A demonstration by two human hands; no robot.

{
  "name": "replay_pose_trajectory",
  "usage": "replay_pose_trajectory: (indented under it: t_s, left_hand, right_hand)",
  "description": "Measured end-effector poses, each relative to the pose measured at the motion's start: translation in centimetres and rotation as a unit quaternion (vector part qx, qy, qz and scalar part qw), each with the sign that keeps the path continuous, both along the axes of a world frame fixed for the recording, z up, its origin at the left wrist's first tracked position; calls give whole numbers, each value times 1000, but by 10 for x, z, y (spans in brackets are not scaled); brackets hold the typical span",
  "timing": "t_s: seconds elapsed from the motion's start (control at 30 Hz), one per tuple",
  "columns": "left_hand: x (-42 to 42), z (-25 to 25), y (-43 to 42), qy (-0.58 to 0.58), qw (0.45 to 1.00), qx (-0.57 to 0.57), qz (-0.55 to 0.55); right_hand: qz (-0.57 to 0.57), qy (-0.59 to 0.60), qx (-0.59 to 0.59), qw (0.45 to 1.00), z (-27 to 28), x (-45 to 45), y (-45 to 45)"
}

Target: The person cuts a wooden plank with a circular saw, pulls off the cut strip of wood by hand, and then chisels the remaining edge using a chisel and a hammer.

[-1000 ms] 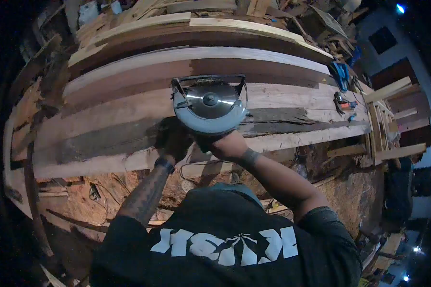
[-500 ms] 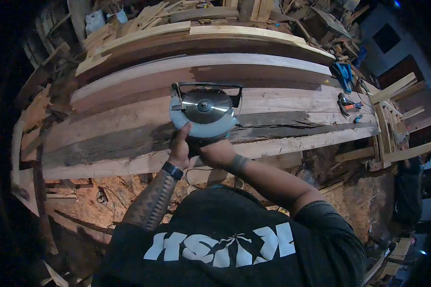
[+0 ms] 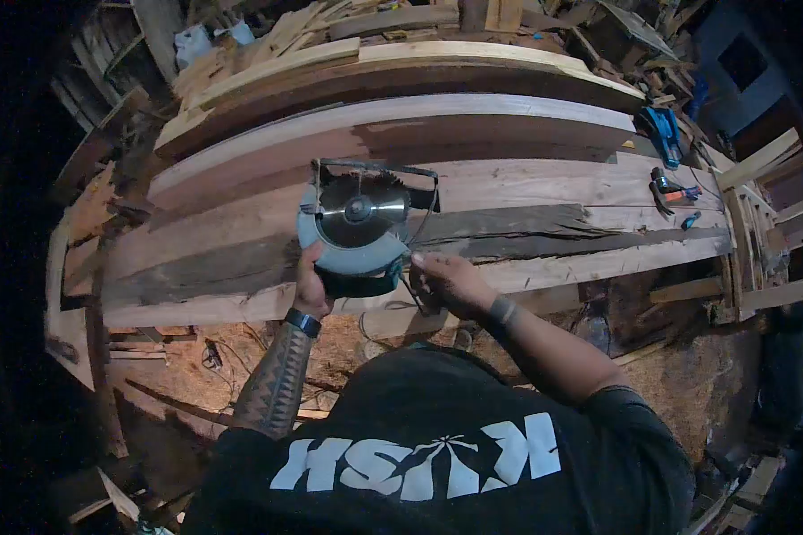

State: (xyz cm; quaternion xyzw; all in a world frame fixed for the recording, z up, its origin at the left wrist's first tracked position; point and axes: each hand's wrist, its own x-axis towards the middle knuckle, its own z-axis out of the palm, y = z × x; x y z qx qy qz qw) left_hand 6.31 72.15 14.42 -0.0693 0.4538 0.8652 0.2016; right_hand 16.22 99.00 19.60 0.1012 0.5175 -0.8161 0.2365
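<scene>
A circular saw [image 3: 357, 259] is held blade side up above the wide wooden planks [image 3: 517, 187]. Its round toothed blade [image 3: 379, 214] and metal base frame face upward. My left hand [image 3: 310, 290] grips the saw's lower left side, with the thumb on the grey guard. At the saw's lower right is my right hand [image 3: 448, 283], fingers curled by the edge of the housing next to a thin cord. What its fingertips hold, if anything, is too small to make out.
On the planks' right end lie a hammer [image 3: 660, 189] and a small blue tool [image 3: 691, 220]. A blue power tool [image 3: 663, 136] stands behind them. Long upright boards [image 3: 491, 107] run along the back. A wooden frame [image 3: 736, 232] is at the right; sawdust [image 3: 187, 357] covers the floor.
The saw has shifted left and tilted slightly. My right hand has come off the handle area and moved right. My left hand now holds the saw's left side.
</scene>
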Motion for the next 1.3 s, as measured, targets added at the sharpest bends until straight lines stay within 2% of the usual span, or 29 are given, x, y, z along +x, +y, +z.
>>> replay_pose_trajectory:
  t_s: [0.13, 0.23, 0.3, 0.33, 0.4, 0.5, 0.57, 0.6, 0.73, 0.83, 0.87, 0.97, 1.0, 1.1, 1.3]
  left_hand:
    - [-8, -39, -31, 6, 1000, -16, -6]
    - [11, -46, -45, -34, 996, -43, 71]
    - [13, -61, -58, -1, 997, -16, 69]
    - [15, -63, -61, -1, 998, 18, 60]
    - [25, -60, -69, -6, 998, 47, 42]
    - [15, -113, -108, 39, 998, 35, 36]
    - [19, -112, -113, 40, 997, 34, 50]
    - [20, -109, -113, 38, 997, 33, 56]
    - [24, -106, -115, 34, 996, 29, 80]
    - [27, -105, -115, 31, 996, 27, 85]
    - [28, -104, -115, 28, 996, 25, 85]
    - [28, -106, -114, 26, 996, 23, 84]
    - [27, -106, -114, 25, 996, 22, 83]
    - [25, -104, -113, 25, 996, 20, 86]
    - [26, -106, -112, 24, 995, 21, 93]
  right_hand:
    - [61, -29, -23, 997, -19, 0, -9]
    - [104, -21, -23, 994, -7, 6, -28]
    - [126, -13, -41, 991, -13, 10, -42]
    - [107, 28, 21, 994, -12, 12, -50]
    - [129, 36, 17, 991, -19, 9, -62]
    - [148, 93, 63, 983, -14, 4, -80]
    - [170, 106, 107, 974, -10, 0, -89]
    - [147, 139, 124, 971, -13, 2, -96]
    - [116, 209, 133, 962, -16, 7, -114]
    - [134, 201, 137, 961, -18, 4, -123]
    - [117, 229, 170, 951, -19, 3, -124]
    - [172, 166, 129, 962, -16, -9, -129]
    - [128, 224, 127, 958, -19, -11, -133]
    - [115, 250, 107, 955, -25, -20, -142]
    - [132, 260, 146, 945, -27, -28, -158]
